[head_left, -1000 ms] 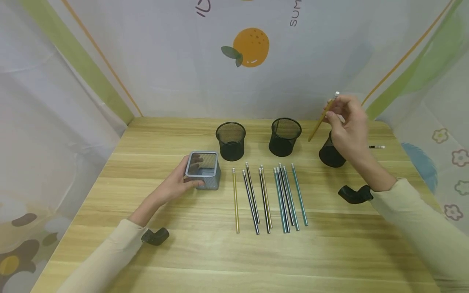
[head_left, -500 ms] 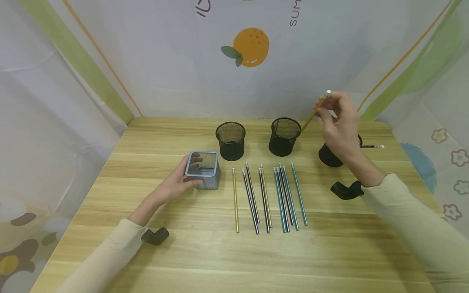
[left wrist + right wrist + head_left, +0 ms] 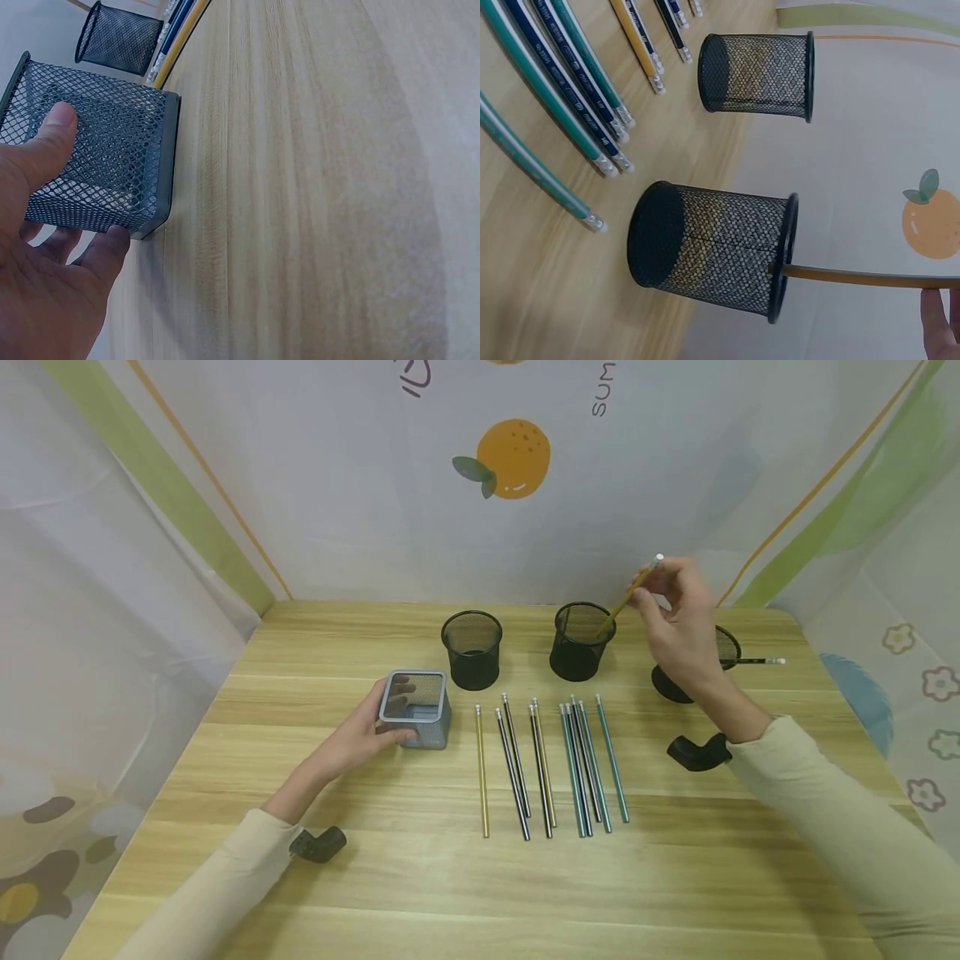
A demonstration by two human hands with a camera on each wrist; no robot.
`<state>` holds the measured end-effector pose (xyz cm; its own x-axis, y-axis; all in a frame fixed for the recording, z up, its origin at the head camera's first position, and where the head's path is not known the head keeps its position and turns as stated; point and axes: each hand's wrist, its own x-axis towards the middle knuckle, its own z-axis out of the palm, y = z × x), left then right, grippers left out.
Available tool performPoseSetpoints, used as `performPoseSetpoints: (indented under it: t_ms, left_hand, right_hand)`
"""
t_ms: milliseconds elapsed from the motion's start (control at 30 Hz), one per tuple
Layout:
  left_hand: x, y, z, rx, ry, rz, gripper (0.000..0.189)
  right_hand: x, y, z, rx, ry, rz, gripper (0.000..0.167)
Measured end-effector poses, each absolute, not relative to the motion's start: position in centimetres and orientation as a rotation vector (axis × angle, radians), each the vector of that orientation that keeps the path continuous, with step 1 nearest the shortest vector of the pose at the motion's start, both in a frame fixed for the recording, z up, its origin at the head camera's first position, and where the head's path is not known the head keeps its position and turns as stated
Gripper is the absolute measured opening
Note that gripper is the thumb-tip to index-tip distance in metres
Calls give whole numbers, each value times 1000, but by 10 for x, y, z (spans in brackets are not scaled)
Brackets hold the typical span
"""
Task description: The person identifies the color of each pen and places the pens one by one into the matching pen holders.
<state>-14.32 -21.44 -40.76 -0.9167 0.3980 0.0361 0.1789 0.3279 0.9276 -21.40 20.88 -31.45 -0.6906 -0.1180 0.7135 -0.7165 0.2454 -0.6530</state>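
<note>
My right hand (image 3: 678, 627) pinches a yellow pencil (image 3: 630, 595) near its white eraser end. The pencil slants down to the left, its lower end inside the mouth of the middle round black mesh pencil cup (image 3: 576, 662). In the right wrist view the pencil (image 3: 855, 276) crosses that cup's rim, and only fingertips show at the edge. On the left, my left hand (image 3: 367, 735) grips a square grey mesh pencil cup (image 3: 431, 732) standing upright on the table. Its thumb lies on the near wall in the left wrist view, the other fingers around the opposite side.
Another round black cup (image 3: 475, 668) stands left of the middle one. A third black cup (image 3: 671, 685), partly behind my right hand, has a black pencil (image 3: 761, 661) leaning out to the right. Several yellow, dark and teal pencils (image 3: 577, 768) lie on the wooden table (image 3: 420, 877).
My right hand has moved left from above the right cup, bringing the yellow pencil's lower end into the middle cup. The left hand and the grey cup have stayed in place.
</note>
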Motion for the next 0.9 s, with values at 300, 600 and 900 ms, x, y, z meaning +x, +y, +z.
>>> performPoseSetpoints:
  t_ms: [300,600,900]
  left_hand:
    - [-143,-214,-408,529,2375,1648,79]
    - [-143,-215,-408,546,2372,1657,78]
    - [-143,-215,-408,544,2360,1666,79]
  right_hand:
    - [-214,205,-327,693,-2089,1570,22]
    - [-217,204,-336,667,-2145,1567,20]
    - [-212,208,-326,734,-2113,1569,45]
